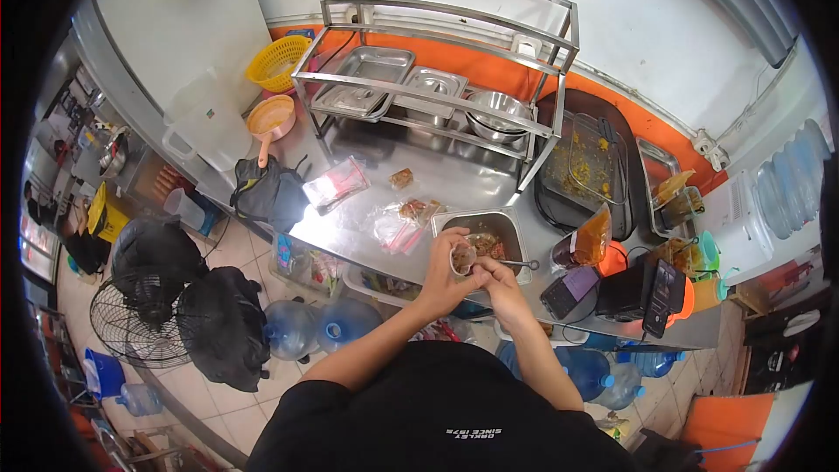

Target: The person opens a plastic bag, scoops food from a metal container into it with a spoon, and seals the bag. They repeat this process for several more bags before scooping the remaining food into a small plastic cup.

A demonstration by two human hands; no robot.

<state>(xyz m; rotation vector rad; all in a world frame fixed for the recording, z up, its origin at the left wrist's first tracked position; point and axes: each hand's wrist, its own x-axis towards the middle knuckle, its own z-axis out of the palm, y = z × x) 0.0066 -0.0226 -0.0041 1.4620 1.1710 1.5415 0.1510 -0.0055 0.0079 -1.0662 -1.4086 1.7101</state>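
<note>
My left hand (443,273) is closed around a small clear plastic bag (462,256) with reddish-brown food in it, its mouth facing up. Close beside it, my right hand (502,287) has its fingers pinched at the bag's lower right edge. Both hands are over the near side of a steel pan (514,227) that contains chunky brownish-red food. A metal utensil handle (523,263) with a ringed end sticks out across the pan's right rim; its other end is hidden. To the left lie filled clear bags (411,214) and a small packed piece (401,178).
A steel rack (437,92) with trays and bowls spans the counter's back. A stack of plastic bags (336,184) and a black bag (268,195) lie left. Sauce bag (593,236), phones (570,290) and a dark tray (584,162) are right. Water jugs (347,327) stand below.
</note>
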